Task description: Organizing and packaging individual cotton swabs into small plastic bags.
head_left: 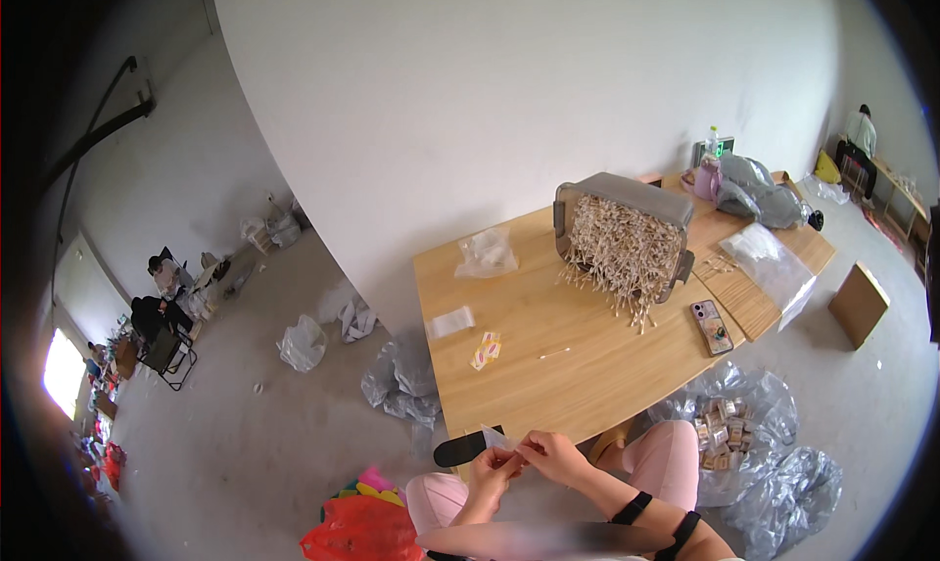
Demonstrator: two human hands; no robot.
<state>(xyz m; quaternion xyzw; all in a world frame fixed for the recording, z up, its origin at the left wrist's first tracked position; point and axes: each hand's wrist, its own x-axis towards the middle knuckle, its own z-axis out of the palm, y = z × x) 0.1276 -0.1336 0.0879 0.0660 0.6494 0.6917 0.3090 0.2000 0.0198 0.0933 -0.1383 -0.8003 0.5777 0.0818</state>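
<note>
Here, left hand [493,466] and right hand [551,453] pinch one small clear packet [497,441] (seemingly plastic) above one table [548,365].

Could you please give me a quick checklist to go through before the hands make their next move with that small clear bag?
1. Small clear bag pinched by both left hand and right hand: ok.
2. Bag mouth open: cannot tell, too small.
3. Supply of cotton swabs spilling from the tipped grey bin: ok.
4. Loose swab lying on the wooden table near the hands: ok.
5. Phone lies apart from the swab pile: ok.
6. Black tool at the table edge, touching the bag: cannot tell.
</note>
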